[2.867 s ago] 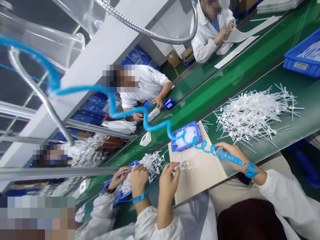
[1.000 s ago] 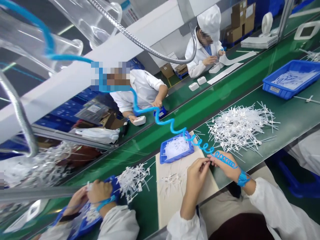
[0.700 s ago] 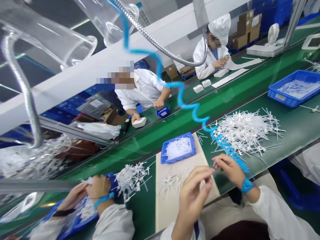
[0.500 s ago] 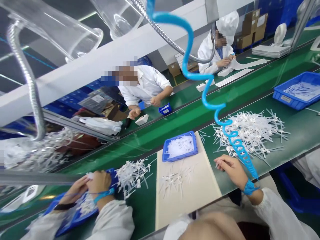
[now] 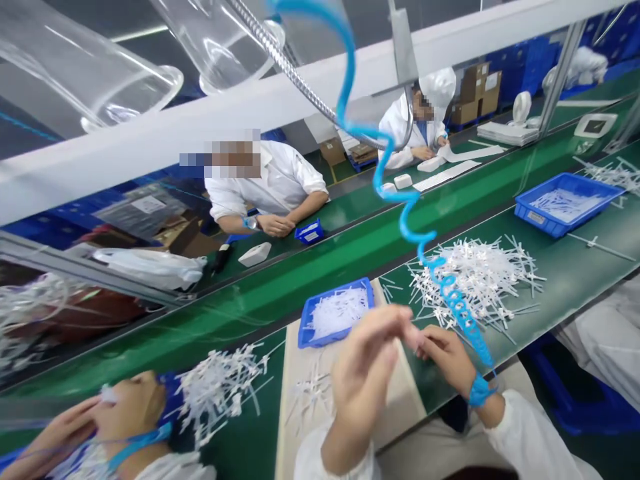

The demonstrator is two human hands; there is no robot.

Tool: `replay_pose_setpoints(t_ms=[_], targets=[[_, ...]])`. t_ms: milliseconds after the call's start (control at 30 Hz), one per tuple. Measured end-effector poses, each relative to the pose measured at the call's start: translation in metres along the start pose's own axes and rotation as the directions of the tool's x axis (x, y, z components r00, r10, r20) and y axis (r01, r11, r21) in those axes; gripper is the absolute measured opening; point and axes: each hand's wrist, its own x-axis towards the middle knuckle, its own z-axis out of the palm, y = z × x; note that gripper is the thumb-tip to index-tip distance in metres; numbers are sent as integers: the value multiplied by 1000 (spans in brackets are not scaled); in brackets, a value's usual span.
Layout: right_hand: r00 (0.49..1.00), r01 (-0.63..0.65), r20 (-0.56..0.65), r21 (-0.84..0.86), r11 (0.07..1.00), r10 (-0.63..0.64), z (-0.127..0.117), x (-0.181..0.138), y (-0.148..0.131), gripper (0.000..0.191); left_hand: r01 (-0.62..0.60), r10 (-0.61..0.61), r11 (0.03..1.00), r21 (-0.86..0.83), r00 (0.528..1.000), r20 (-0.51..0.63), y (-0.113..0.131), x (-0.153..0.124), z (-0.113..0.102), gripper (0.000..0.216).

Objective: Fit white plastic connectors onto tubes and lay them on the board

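My left hand (image 5: 367,377) is raised above the pale board (image 5: 295,413), its fingers bent together and blurred. Their tips meet those of my right hand (image 5: 447,360), which is closed in a pinch and wears a blue wrist strap. Whatever is pinched between them is too small to make out. Behind my left hand, a blue tray (image 5: 305,333) holds small white plastic pieces. On the board lie a few white pieces with thin strips (image 5: 313,387), partly hidden by my left hand. Beyond my right hand is a large pile of such white pieces (image 5: 475,273).
A coiled blue cord (image 5: 457,300) hangs down to my right wrist. At left, a co-worker's hands (image 5: 125,407) work beside another white pile (image 5: 220,383). A second blue tray (image 5: 545,223) stands at right. Two people sit across the green conveyor (image 5: 350,233).
My left hand has risen from low near my lap to meet my right hand. The co-worker across has brought both hands together. The whole view has shifted a little.
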Motion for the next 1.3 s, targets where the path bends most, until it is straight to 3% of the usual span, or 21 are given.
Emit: replay_pose_setpoints(t_ms=[67, 133, 233, 367, 567, 833, 967, 1133, 1233, 1300], targets=[[1000, -8, -17, 21, 1000, 8, 2, 1, 1, 48, 16, -19, 999, 50, 998, 56, -21, 31, 11, 36], [1000, -22, -22, 28, 999, 23, 3, 3, 3, 49, 7, -47, 977, 214, 982, 184, -47, 55, 20, 30], [999, -42, -16, 30, 999, 42, 4, 5, 3, 49, -85, -56, 871, 484, 961, 269, -87, 77, 37, 31], [999, -32, -13, 32, 999, 32, 4, 7, 4, 47, -138, -53, 823, 551, 947, 317, -118, 94, 66, 29], [998, -46, -33, 44, 998, 47, 7, 8, 3, 44, -175, -55, 801, 572, 931, 362, -124, 111, 85, 26], [998, -49, -43, 95, 994, 53, 9, 8, 0, 47, -111, -45, 872, 477, 951, 305, -115, 120, 67, 23], [999, -43, -8, 116, 992, 44, 9, 5, -2, 36, -94, -19, 907, 410, 964, 264, -92, 107, 47, 17], [983, 37, 173, 156, 987, -64, -2, -11, -13, 19, -102, 43, 955, 278, 977, 210, -64, 56, 12, 20], [971, 145, 160, 184, 972, -175, -22, -21, -19, 18, -82, 19, 948, 308, 979, 202, -68, 15, 0, 20], [979, 153, 109, 174, 973, -174, -37, -22, -23, 18, -86, 4, 934, 346, 973, 230, -78, -11, 1, 18]])
